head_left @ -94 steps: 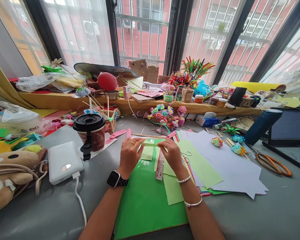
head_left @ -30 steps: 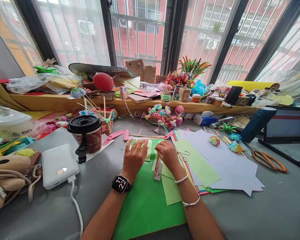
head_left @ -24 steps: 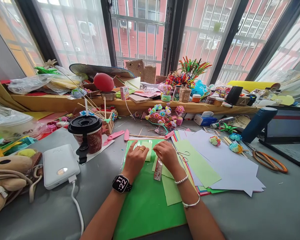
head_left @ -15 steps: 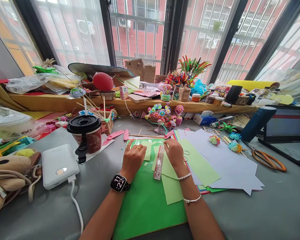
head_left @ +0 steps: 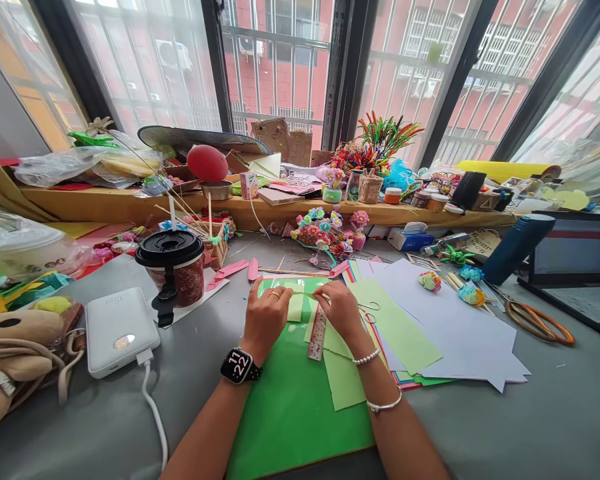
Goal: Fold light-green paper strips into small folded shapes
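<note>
Over the upper part of a green board (head_left: 290,413), my left hand (head_left: 267,312) and my right hand (head_left: 339,308) face each other with fingers pinched. A thin light green paper strip (head_left: 303,294) stretches between their fingertips. A patterned ruler (head_left: 317,333) lies on the board below my right fingers, partly hidden by them. Under the strip rests a small pale green paper piece (head_left: 295,311). Larger light green paper (head_left: 345,381) lies beside the ruler, partly beneath my right forearm. Small scissors (head_left: 371,312) show their handles just right of my right hand.
White paper sheets (head_left: 460,327) spread to the right, with orange-handled scissors (head_left: 540,320) and a laptop (head_left: 570,267) beyond. A lidded cup (head_left: 183,277) and a white power bank (head_left: 120,333) with its cable stand left. Crochet-like flowers (head_left: 320,230) sit behind the board.
My right hand has shifted left toward my left hand, its fingers now pinching the strip's right end. The strip now shows between both hands. My left hand has barely moved.
</note>
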Available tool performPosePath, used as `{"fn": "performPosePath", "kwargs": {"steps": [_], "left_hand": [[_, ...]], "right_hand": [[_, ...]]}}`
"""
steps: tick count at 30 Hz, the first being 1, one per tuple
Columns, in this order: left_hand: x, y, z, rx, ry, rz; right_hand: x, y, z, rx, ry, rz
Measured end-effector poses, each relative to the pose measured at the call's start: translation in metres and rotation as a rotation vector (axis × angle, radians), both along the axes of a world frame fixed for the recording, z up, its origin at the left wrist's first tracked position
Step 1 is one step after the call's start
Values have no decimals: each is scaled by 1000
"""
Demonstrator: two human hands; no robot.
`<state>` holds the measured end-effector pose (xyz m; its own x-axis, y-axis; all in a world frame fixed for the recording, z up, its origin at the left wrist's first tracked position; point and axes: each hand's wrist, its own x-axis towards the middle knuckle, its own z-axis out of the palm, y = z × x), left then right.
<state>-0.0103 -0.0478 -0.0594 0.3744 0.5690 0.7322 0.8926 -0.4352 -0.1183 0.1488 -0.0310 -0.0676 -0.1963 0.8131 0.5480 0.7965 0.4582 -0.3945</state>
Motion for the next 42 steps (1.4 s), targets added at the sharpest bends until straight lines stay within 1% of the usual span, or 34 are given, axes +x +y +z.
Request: {"fn": "performPosePath", "kwargs": {"steps": [2,4,6,7,9,11,13,15,16,19,25,30,34,38,40,42], "left_hand": [[-2,1,-1,12,-46,41],[-5,3,-2,25,-113,98],[-7,5,-4,13,-213,131],[-8,6,-4,-16,-279,118],[-7,7,-5,-144,-445,17],[-4,7,-3,-359,-642,-142],[0,6,-1,-599,-820,-288],[3,4,2,-781,-942,-370],[4,3,2,-837,-982,-390],[5,3,3,-901,-1072,-406],[3,6,1,-894,-1267,-375],[3,7,0,-960,-1282,-401],[3,6,-1,-925,-1297,-357],[1,7,-2,-876,-1383,-328],[0,8,-1,-856,-1440,-309],[-1,8,0,-865,-1450,-300]], "right_hand": [[1,1,-1,-11,52,-27],[2,2,-2,-36,160,-45],[2,3,-2,-123,340,-32],[2,3,-2,-195,450,-3],[1,2,-1,-368,681,91],[-1,-1,1,-512,864,185],[-2,-3,3,-595,952,255],[-3,-5,4,-628,962,300],[-3,-5,4,-629,952,314],[-3,-5,3,-610,909,322],[-2,-4,1,-649,836,345],[-4,-4,0,-618,763,317],[-6,-4,2,-585,718,297],[-4,-2,-1,-634,689,329],[-2,0,-4,-657,665,301],[-1,1,-5,-631,695,256]]}}
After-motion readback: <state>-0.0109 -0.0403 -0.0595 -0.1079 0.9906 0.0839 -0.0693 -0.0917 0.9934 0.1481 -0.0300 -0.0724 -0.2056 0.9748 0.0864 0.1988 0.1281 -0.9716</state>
